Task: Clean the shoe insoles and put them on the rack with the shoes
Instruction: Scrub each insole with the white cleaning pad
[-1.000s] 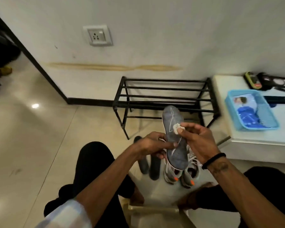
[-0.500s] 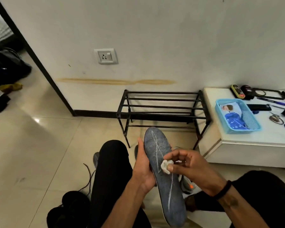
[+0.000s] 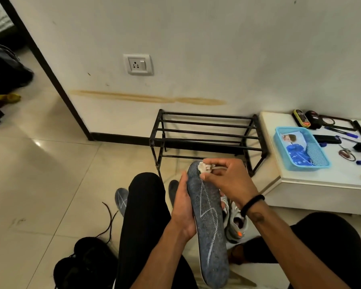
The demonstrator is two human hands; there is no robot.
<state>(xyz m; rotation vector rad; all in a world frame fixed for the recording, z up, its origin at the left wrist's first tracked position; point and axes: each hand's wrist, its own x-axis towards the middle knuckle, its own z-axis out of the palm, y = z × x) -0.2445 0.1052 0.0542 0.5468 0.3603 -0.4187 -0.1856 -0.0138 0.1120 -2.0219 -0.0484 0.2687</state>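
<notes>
The left hand (image 3: 182, 207) clasps the grey insole (image 3: 208, 226) along its edge, bracing it face-up for wiping. The right hand (image 3: 227, 180), fingers pinched on a white wad (image 3: 203, 166), presses at the toe end. The rack (image 3: 206, 138) stands beyond both hands, bare.

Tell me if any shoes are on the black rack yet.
No, the black rack has only bare bars; the grey shoes sit on the floor behind the held insole.
</notes>
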